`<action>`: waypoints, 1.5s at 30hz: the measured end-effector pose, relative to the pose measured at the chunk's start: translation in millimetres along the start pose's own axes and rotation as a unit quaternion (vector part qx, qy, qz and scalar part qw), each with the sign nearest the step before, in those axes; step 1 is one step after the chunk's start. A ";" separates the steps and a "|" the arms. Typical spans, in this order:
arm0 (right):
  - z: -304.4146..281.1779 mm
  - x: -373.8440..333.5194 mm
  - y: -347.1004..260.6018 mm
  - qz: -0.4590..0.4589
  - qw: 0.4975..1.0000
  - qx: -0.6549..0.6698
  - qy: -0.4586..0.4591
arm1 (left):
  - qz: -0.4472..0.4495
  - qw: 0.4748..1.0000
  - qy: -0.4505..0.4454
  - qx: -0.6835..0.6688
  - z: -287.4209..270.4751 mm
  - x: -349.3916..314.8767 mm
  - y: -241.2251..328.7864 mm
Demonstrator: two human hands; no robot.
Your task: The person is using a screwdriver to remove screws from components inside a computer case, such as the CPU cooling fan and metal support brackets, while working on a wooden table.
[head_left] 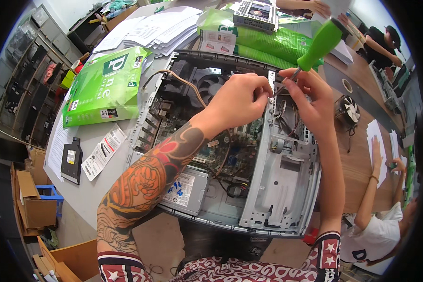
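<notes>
An open desktop computer case [263, 199] lies on the table in front of me, its circuit board [207, 150] and inner wiring exposed. My left hand [242, 101] reaches over the board, fingers curled in a pinch against the upper end of the metal divider rail; anything inside them is hidden. Beside it, over the drive bay, my right hand [312, 96] has thumb and fingers closed around the shaft of a screwdriver [320, 45], whose green handle points up and away. Between the hands, the screwdriver's tip is hard to make out. Cables [283, 115] run below my right hand.
Left of the case are a green paper pack [105, 89], a black flat drive part [72, 160] and a printed card [103, 151]. Behind are paper stacks [162, 28] and a metal box-shaped unit [254, 16]. A cooling fan [348, 110] sits right; other people work there.
</notes>
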State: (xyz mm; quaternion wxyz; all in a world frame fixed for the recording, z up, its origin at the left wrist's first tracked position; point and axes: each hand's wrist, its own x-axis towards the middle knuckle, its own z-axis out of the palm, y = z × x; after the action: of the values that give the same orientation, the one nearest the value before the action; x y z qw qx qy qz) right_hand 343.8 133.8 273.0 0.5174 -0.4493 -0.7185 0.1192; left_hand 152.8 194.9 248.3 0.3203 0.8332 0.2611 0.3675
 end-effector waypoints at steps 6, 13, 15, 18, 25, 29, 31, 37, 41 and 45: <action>2.7 0.7 -1.3 0.004 0.999 0.025 0.039 | 0.100 0.981 0.004 0.163 -20.3 -0.8 14.5; -0.4 -0.3 3.0 0.029 0.999 -0.004 0.017 | -0.076 0.888 -0.354 0.282 -46.2 -9.9 50.2; -0.5 -0.5 2.8 0.039 0.999 -0.006 0.010 | -0.133 0.855 -0.403 0.299 -46.3 -14.7 55.1; 0.0 0.5 0.8 0.037 0.999 -0.005 0.007 | -0.087 0.850 -0.387 0.348 -31.5 -26.0 44.0; -0.7 -0.5 1.6 0.034 0.999 0.004 0.004 | -0.049 0.860 -0.385 0.331 -32.7 -23.1 41.7; -0.2 -0.4 1.3 0.040 0.999 -0.002 0.003 | -0.058 0.862 -0.379 0.331 -27.5 -23.7 38.6; 0.5 -0.7 2.3 0.044 0.999 -0.007 0.001 | -0.057 0.854 -0.395 0.334 -24.0 -21.2 39.1; 0.4 -1.3 1.3 0.052 0.999 0.003 0.011 | -0.065 0.883 -0.382 0.265 -35.4 -17.8 41.9; 1.0 -1.6 3.7 0.054 0.998 0.012 0.010 | -0.118 0.872 -0.417 0.227 -43.9 -12.0 45.5; -1.1 -2.3 4.5 0.053 0.999 0.006 0.001 | -0.101 0.883 -0.398 0.229 -38.9 -16.4 39.4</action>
State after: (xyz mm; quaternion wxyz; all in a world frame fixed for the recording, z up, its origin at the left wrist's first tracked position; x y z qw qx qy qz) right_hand 347.3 134.3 269.2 0.5139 -0.4839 -0.6922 0.1505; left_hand 120.5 171.3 290.0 0.2329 0.9287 0.2710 -0.0992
